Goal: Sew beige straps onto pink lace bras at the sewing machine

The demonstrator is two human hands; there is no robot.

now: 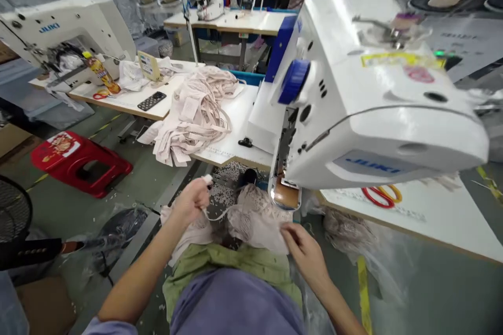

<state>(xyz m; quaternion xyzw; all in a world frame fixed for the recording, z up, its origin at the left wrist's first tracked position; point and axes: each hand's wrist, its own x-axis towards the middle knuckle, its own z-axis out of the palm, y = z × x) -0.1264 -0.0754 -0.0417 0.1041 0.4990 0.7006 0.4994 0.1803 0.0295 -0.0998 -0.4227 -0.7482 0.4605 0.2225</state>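
Head view — JUKI machine (353,89), right hand (308,251) holding fabric (267,230)

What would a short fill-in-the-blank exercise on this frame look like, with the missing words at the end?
1. The pale strip runs from the person's ____ hand toward the pale cloth.
2. The blue brand lettering on the nearest sewing machine reads ____.
3. The plastic stool on the floor at the picture's left is ____ in colour.
4. The bottle on the left-hand table has a ____ cap.

Missing words: left; JUKI; red; yellow.
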